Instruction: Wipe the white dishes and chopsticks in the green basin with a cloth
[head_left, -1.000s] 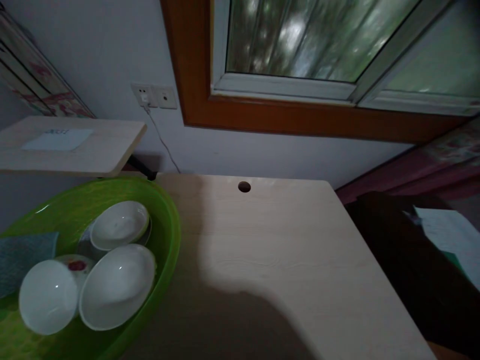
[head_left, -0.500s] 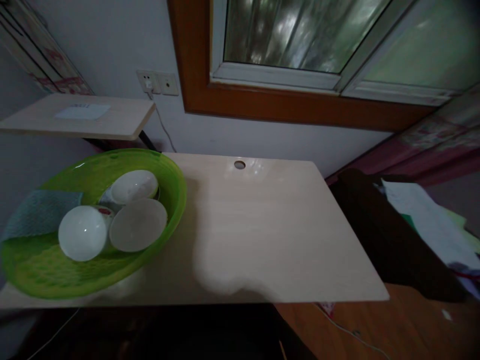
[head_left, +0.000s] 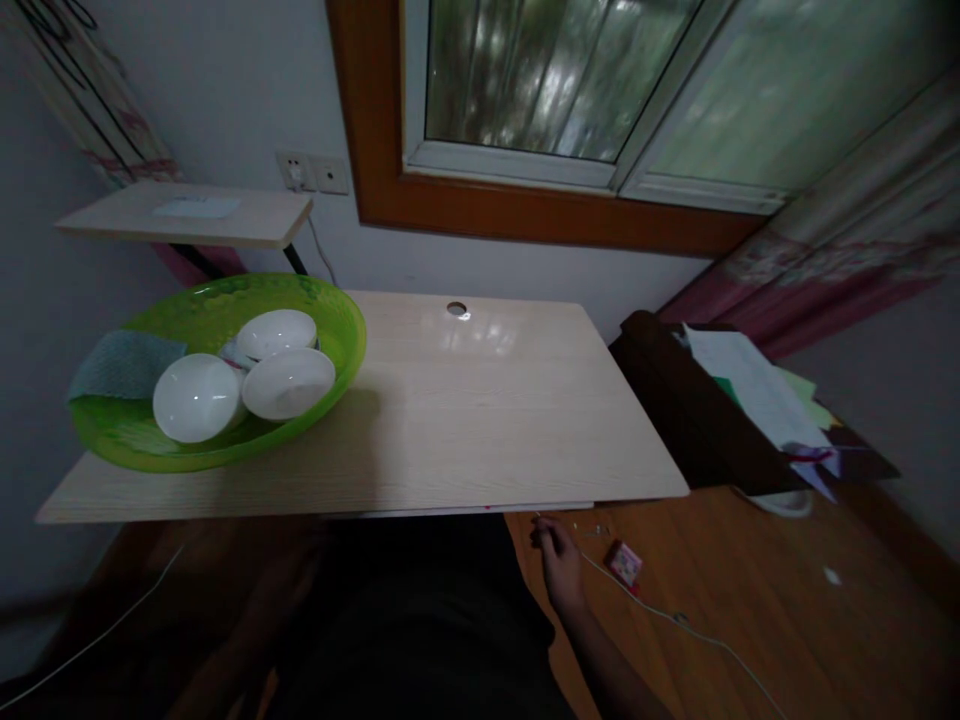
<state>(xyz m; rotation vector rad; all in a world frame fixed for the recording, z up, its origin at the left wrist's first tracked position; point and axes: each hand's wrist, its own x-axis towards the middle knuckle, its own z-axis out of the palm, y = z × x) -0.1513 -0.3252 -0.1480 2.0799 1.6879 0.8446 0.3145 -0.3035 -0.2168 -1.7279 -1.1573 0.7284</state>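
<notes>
Right hand point(head_left: 556, 548): below table point(head_left: 480, 400) edge, fingers loosely curled | left hand point(head_left: 300, 560): dark, fingers unclear | three bowls point(head_left: 289, 383): in green basin point(head_left: 341, 345), on table's left

My left fingers point(head_left: 304, 565) are lost in dark blur below the tabletop point(head_left: 487, 410); whatever my right fingers point(head_left: 546, 530) might hold is too small to tell.
</notes>
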